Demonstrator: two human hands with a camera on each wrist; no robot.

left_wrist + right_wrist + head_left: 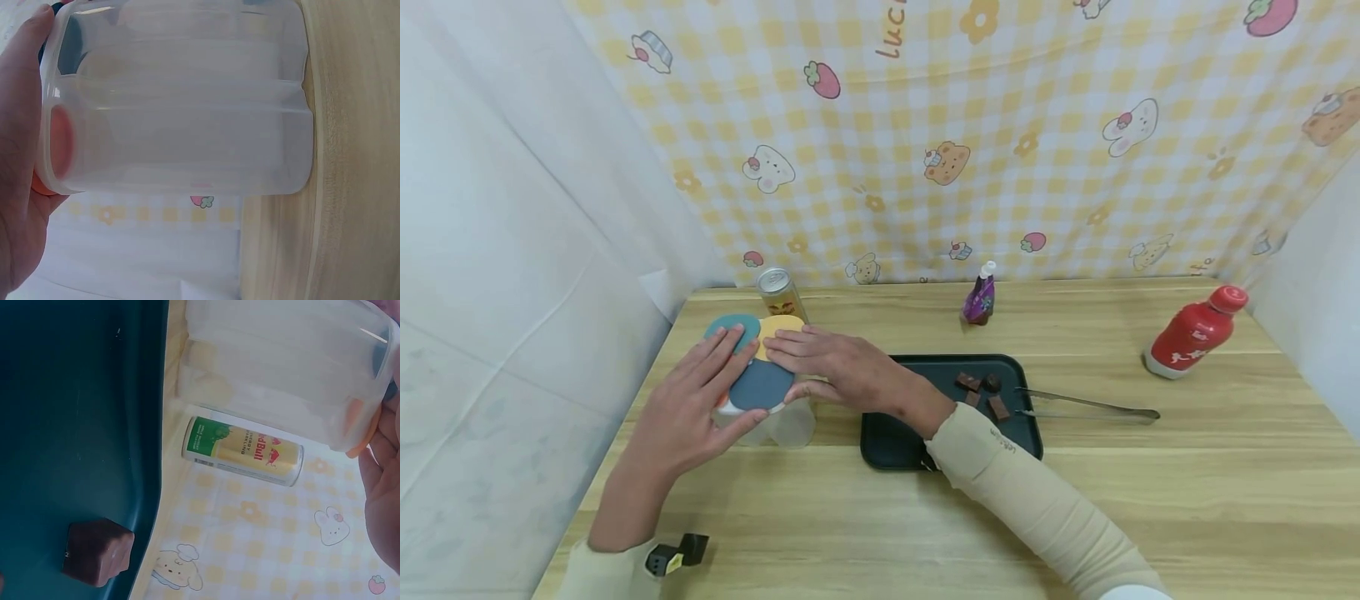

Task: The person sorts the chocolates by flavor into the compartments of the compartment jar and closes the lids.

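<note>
Two hands, left hand [688, 408] and right hand [842, 371], rest straight fingers on one lidded container [760, 400].

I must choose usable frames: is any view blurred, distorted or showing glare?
Head view: wide-angle bending of the table edges, yet sharp, evenly lit. Left wrist view: the clear container fills the frame, hazy, with small glare at its rim. Right wrist view: soft, the can readable, the tray dark.
</note>
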